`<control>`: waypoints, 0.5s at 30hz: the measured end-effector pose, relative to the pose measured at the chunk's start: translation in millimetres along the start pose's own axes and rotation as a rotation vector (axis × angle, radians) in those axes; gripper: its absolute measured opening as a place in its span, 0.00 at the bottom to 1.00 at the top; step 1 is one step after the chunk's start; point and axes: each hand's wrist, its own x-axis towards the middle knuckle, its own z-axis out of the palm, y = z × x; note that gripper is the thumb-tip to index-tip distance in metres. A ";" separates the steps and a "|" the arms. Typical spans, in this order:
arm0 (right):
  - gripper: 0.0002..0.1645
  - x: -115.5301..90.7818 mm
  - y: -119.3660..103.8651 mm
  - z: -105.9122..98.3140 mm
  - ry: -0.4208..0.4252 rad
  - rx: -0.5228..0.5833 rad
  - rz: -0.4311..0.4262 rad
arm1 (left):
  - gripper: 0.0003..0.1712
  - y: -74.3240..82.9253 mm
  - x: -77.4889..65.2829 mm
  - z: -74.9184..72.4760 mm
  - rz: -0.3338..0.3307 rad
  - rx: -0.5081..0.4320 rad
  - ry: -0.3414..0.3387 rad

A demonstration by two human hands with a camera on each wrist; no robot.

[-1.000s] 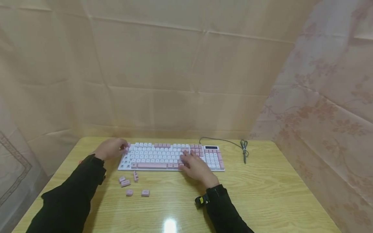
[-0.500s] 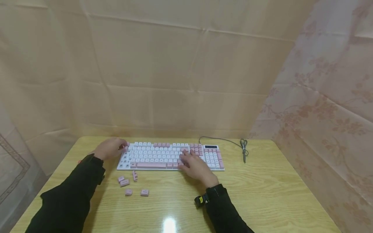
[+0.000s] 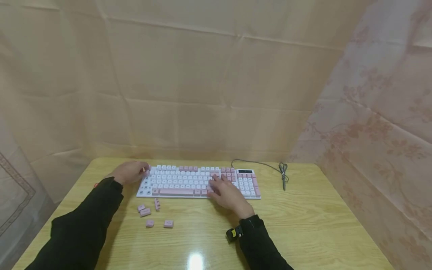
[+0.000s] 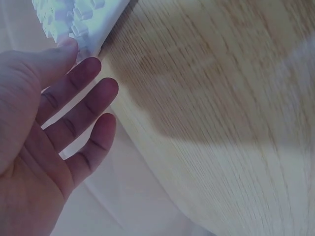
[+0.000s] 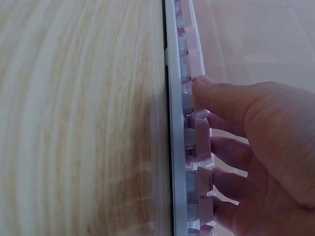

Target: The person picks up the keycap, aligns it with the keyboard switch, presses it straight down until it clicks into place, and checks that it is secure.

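A white and pink keyboard (image 3: 185,182) lies near the back of the table. At its upper left corner my left hand (image 3: 129,172) pinches a pink keycap (image 3: 147,173), mostly covered by the fingers. In the left wrist view the left hand's (image 4: 54,103) thumb meets that corner, and the other three visible fingers are spread and slightly bent. The keyboard's left columns show bare switches (image 3: 146,183). My right hand (image 3: 229,193) rests on the keys right of the space bar (image 3: 176,192), fingers relaxed; the right wrist view shows its thumb on a pink front-row key (image 5: 197,98).
Several loose pink keycaps (image 3: 145,212) lie on the table (image 3: 303,232) in front of the keyboard's left part, one (image 3: 168,224) slightly apart. A cable (image 3: 256,162) runs from the keyboard's back to a tied bundle (image 3: 282,172) on the right. Cloth (image 3: 202,93) hangs behind the table.
The left wrist has turned a little while its fingertips stay at the keyboard's corner. The right hand, keyboard and loose keycaps have not moved.
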 end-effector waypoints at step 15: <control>0.30 -2.2 2.5 -3.2 0.018 -0.005 -0.001 | 0.12 -7.2 11.6 6.7 -0.081 -0.118 0.026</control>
